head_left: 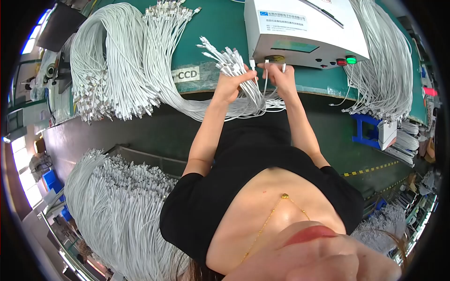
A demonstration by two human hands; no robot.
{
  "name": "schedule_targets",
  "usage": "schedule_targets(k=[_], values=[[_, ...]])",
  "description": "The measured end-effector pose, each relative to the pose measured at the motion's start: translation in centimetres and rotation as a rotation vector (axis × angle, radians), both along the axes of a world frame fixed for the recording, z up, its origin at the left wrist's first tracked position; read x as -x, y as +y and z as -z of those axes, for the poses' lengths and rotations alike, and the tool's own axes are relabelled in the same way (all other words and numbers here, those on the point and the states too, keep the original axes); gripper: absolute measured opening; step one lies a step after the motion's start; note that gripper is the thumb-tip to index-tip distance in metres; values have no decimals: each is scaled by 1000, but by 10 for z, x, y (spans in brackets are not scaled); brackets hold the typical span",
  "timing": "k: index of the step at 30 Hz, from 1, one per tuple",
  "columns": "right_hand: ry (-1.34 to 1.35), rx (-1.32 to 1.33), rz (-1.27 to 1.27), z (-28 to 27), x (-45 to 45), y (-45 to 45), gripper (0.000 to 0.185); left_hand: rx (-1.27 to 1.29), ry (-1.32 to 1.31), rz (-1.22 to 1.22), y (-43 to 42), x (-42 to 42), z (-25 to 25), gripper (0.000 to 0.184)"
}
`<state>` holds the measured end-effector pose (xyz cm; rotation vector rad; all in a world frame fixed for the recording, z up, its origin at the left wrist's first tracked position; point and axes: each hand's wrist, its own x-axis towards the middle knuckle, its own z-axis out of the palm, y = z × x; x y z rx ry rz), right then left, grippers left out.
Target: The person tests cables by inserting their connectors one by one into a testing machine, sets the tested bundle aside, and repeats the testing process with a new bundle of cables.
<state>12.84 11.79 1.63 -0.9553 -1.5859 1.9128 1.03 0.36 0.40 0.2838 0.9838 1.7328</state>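
In the head view, my left hand (228, 87) is wrapped round a bundle of white USB cables (229, 63), whose connector ends fan out above it. A single connector (252, 63) stands up beside its thumb. My right hand (282, 80) is closed, with fingers pinched on a white cable end (266, 70) just in front of a white tester box (304, 40). Another plug shows at its fingers. Whether a plug touches the box's port is too small to tell. The cable lengths hang below both hands at the table edge.
Heaps of white cables (124, 51) hang over the green table (213, 23) on the left, and more cables (384, 61) on the right. The box has a red button (341, 62) and a green button (351, 60). A blue stool (364, 130) stands below. Behind lies a large cable pile (122, 206).
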Motion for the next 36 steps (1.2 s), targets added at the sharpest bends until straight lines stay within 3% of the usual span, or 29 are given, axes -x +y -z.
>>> schedule_targets(k=[2,5,8,11,24,26,27,29,36], values=[[31,-106,-24,-2,-4,-12,18,-6,28,-8,4,-4,4,24],[113,-43,-39,-4,-6,-13,16,7,93,27,3,-7,12,28],[-26,149,46,3,-11,5,18,-51,-69,9,-1,-6,4,33],[55,288,104,16,-14,16,14,-35,-66,-28,-2,1,3,30],[41,251,86,4,-1,19,10,7,-69,-111,0,2,-7,24],[24,114,194,4,9,5,17,-9,-31,-92,-1,0,3,22],[97,-83,188,4,11,-3,20,-26,8,-73,0,-1,5,20],[20,-9,98,-5,2,-3,21,-16,-19,-77,1,-6,7,19],[113,-24,4,-10,-6,-12,16,-18,151,2,3,-14,12,17]])
